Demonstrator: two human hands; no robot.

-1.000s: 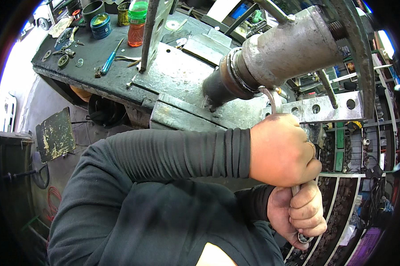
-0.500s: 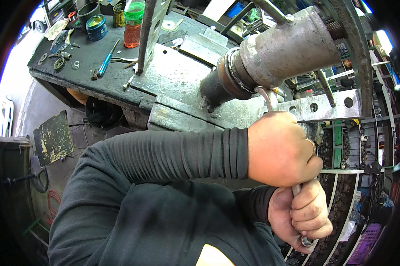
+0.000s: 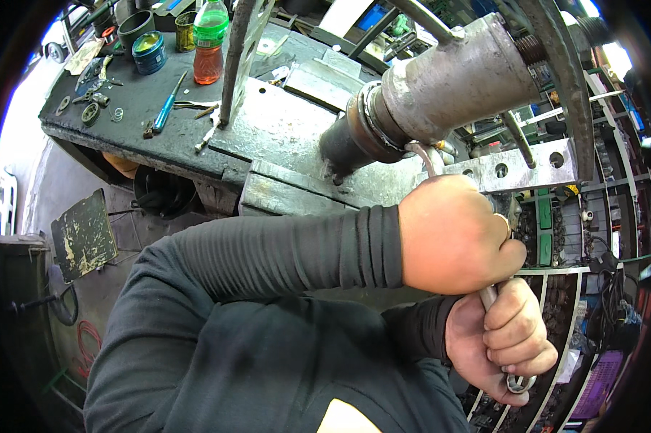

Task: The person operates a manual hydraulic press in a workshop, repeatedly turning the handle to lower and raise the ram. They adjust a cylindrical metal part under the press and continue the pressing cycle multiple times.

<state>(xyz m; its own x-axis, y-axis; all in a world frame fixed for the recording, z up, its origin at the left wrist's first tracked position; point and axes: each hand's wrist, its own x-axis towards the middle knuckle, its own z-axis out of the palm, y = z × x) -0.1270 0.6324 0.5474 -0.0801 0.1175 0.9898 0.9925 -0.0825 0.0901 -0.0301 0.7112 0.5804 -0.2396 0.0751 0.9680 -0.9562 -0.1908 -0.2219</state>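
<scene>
cluttered workshop, both fists wrapped around one metal wrench (image 3: pixel 421 154), left hand (image 3: pixel 455 234) above right hand (image 3: pixel 502 339), its head at a grey cylinder (image 3: pixel 448 86) over a dark, grimy workbench (image 3: pixel 159 141), orange drink bottle (image 3: pixel 208 43), blue screwdriver (image 3: pixel 167 105)

Metal workshop: cluttered workbench (image 3: pixel 159 137), heavy steel cylinder (image 3: pixel 455 83).

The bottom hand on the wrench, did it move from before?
Yes. The right hand slid down the wrench, farther below the drilled metal bar and away from the left hand.
</scene>
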